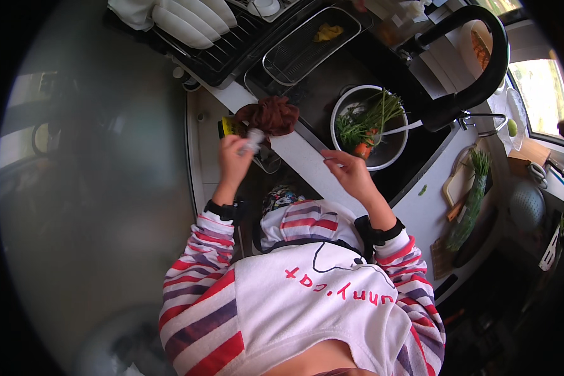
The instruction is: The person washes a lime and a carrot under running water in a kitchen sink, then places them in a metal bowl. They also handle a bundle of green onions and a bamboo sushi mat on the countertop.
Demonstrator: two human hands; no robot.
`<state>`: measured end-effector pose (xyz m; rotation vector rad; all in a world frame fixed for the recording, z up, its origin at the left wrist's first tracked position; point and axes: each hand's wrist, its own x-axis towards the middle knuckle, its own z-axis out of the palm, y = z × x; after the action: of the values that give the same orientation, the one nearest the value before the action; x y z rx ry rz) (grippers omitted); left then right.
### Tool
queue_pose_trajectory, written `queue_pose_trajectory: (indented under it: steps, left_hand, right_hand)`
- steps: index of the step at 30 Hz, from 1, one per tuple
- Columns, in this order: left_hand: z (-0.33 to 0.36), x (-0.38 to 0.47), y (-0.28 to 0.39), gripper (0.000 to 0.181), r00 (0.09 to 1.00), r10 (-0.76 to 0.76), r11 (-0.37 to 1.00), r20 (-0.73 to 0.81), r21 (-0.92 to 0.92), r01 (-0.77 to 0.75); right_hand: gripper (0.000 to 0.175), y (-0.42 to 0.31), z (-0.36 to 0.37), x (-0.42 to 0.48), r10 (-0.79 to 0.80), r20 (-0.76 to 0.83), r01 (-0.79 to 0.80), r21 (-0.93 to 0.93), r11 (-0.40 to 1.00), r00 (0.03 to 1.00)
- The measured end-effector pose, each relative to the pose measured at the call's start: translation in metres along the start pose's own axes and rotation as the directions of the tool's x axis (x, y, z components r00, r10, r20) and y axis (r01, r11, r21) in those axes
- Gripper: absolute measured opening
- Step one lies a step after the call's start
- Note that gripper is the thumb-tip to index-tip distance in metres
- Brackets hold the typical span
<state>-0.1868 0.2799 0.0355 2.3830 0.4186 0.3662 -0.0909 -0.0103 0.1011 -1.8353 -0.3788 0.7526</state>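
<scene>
My left hand (234,159) pinches a small whitish object (252,141), too blurred to identify, over the front edge of the sink. Just beyond it, a brown cloth (273,115) hangs bunched over the white counter edge. My right hand (349,173) hovers by the sink's front rim with thumb and forefinger close together; whether anything thin is between them is unclear. Beside that hand, a metal bowl (334,123) stands in the dark sink (310,105). Leafy green stalks (371,115) and orange carrots (363,149) lie in it, and water (399,129) runs in from the black faucet (493,70).
A wire basket (282,75) with a yellow scrap (328,33) sits across the sink. White dishes (195,21) stand in a rack at upper left. On the right counter lie bagged greens (472,207), a cutting board (453,176) and a colander (526,204).
</scene>
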Motion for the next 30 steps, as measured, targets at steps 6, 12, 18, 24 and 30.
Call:
queue_pose_trajectory:
  steps: [6, 12, 18, 24, 30]
  left_hand:
    - [0.034, 0.008, -0.059, 0.020, 0.957, -0.202, 0.894, -0.210, 0.360, 0.268]
    - [0.101, 0.002, -0.086, 0.031, 0.929, 0.303, 0.709, 0.211, 0.602, -0.368]
    - [0.105, -0.001, -0.101, 0.028, 0.761, 0.049, 0.777, 0.647, 0.454, -0.435]
    - [0.034, 0.019, -0.017, 0.020, 0.507, 0.007, 0.993, 0.862, 0.054, -0.106]
    - [0.061, 0.071, 0.129, 0.022, 0.605, 0.103, 0.967, 0.790, -0.222, 0.126]
  right_hand:
    - [0.021, 0.021, -0.024, -0.014, 0.196, -0.139, -0.161, 0.227, 0.961, 0.971]
    - [0.021, 0.024, -0.031, -0.037, 0.276, -0.156, -0.228, 0.268, 0.936, 0.949]
    - [0.023, 0.039, -0.067, -0.076, 0.343, -0.288, -0.254, 0.306, 0.918, 0.894]
    - [0.023, 0.100, -0.143, -0.155, 0.400, -0.629, -0.207, 0.360, 0.910, 0.666]
    - [0.029, 0.181, -0.162, -0.174, 0.299, -0.886, -0.641, 0.002, 0.768, 0.355]
